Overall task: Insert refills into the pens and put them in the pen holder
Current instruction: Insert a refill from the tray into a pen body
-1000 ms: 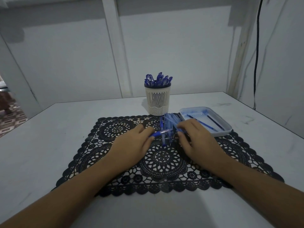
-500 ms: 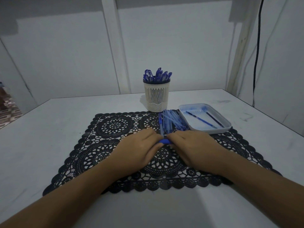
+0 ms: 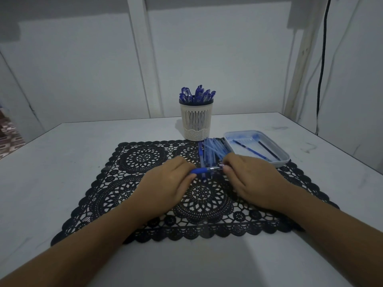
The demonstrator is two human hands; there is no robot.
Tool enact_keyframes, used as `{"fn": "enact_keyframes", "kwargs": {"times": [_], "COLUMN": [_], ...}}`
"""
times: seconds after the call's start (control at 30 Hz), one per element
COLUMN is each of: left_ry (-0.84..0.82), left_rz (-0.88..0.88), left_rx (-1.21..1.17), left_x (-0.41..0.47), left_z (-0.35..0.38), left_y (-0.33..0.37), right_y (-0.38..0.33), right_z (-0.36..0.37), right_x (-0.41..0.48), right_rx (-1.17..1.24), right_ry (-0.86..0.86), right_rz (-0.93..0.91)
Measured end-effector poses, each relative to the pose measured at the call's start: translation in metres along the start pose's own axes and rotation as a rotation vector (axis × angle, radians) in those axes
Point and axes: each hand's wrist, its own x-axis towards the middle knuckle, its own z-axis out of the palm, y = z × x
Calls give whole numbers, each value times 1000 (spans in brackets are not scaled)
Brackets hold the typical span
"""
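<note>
The blue pen point(image 3: 204, 170) lies level between your two hands, over the black lace mat point(image 3: 143, 158). Your left hand point(image 3: 165, 183) pinches its blue grip end with curled fingers point(image 3: 183, 163). Your right hand point(image 3: 255, 181) pinches the clear end between curled fingertips. Just behind the pen, a pile of pens point(image 3: 211, 150) lies on the mat against the tray point(image 3: 284, 160), which holds two refills point(image 3: 248, 150). The pen holder point(image 3: 195, 121), full of blue pens, stands on the worktop point(image 3: 62, 162) behind the pile.
</note>
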Motion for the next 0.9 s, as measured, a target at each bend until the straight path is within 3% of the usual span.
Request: {"fn": "enact_keyframes", "kwargs": {"times": [0.13,0.3,0.4,0.5,0.7,0.9], "left_ry": [60,60,60,55,23,6], "left_rz": [-108,-99,-65,-11,71,-2], "left_rx": [-66,-89,-79,-53,0,-122], "left_x": [-2,-3,-4,-4,-4,-6], "left_z": [0,2,1,0,-3,2], "left_y": [-7,-4,-1,4,10,5], "right_y": [6,3,-3,-11,-10,-11], "right_z": [8,9,2,-4,-5,-4], "right_x": [0,2,5,8,8,6], "right_rx": [44,25,264,570,695,747], "right_ry": [-89,-145,-3,0,-124,-91], "right_rz": [40,41,161,298,310,273]}}
